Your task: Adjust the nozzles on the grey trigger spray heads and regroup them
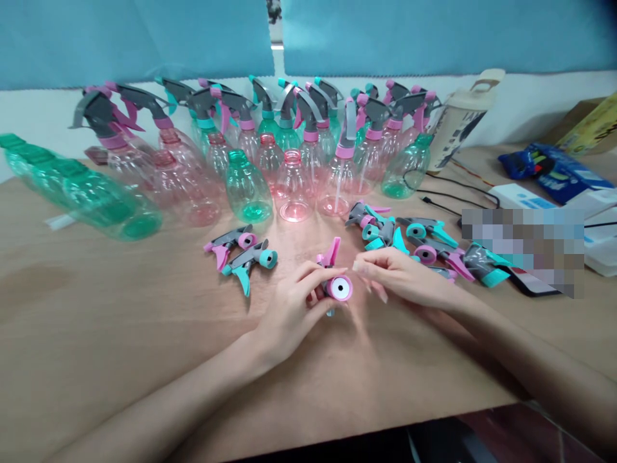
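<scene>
Gripping the pink-collared spray head (341,289), L hand (292,305) has its fingers curled round the grey body, thumb on the near side & index across the top. Spray head lies at the fingertips, on the R side of L hand; collar faces the camera w/ its white disc & dark center hole showing, pink trigger up & away. R hand (402,276) is just beside it on the R, thumb & index drawn close tog., other fingers loosely bent; can't tell if anything's pinched there.

Loose pair of spray heads (248,254), 1 pink-collared + 1 teal-collared, on the table (216,405) beyond L hand. Mixed pile of spray heads (385,235), pink & teal, beyond & beside R hand.

Farther back: rows of bottles w/ sprayers on, plus uncapped ones, incl. green bottle (248,193) & pink bottle (294,193), both upright near the front. Overlapping green bottles (87,193) at far L, tilted. Far R: pale tumbler (457,125), black cable (450,183), blue packet (562,173), & a phone-like device (535,283), mostly pixelated. Blue cloth (144,42) across the back.
</scene>
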The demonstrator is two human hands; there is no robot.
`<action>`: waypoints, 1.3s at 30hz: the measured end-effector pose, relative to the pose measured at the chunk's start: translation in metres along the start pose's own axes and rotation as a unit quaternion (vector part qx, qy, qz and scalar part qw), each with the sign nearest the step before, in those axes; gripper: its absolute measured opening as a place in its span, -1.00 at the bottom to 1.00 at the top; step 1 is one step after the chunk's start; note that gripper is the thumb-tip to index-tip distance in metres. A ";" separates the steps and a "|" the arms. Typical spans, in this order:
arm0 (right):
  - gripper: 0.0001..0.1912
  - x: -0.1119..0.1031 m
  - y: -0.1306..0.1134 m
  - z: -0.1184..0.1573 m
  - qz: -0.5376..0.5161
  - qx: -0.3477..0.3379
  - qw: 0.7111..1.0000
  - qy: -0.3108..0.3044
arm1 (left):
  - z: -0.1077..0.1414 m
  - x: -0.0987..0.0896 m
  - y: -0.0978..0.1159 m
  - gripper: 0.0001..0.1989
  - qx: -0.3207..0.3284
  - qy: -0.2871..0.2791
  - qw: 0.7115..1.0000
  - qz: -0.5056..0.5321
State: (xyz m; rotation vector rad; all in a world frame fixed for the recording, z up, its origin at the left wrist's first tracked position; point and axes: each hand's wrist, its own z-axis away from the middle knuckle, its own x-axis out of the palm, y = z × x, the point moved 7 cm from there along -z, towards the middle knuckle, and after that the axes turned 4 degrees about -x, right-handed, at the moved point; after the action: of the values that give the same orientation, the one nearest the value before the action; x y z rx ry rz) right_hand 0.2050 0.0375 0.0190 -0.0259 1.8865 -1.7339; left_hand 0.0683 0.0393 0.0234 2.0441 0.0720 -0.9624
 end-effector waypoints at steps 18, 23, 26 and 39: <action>-0.89 0.000 -0.028 0.014 0.286 -0.220 0.926 0.108 | 0.001 0.000 0.000 -0.65 0.013 0.006 1.000 -0.015; -0.88 -0.002 -0.026 0.012 0.269 -0.183 0.942 0.084 | 0.002 0.000 0.000 -0.65 0.022 0.010 0.999 -0.029; -0.85 -0.002 -0.025 0.011 0.271 -0.144 0.950 0.061 | 0.002 0.000 0.000 -0.67 0.022 0.015 0.999 -0.030; -0.85 0.007 -0.029 0.012 0.334 -0.229 0.906 0.127 | -0.001 -0.002 0.001 -0.73 0.012 0.029 0.999 -0.011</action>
State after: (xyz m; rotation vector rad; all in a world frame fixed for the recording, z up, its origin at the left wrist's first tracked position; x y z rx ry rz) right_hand 0.1941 0.0195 0.0429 0.6206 2.1081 -0.8454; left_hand 0.0678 0.0396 0.0261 2.0970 0.1147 -0.9213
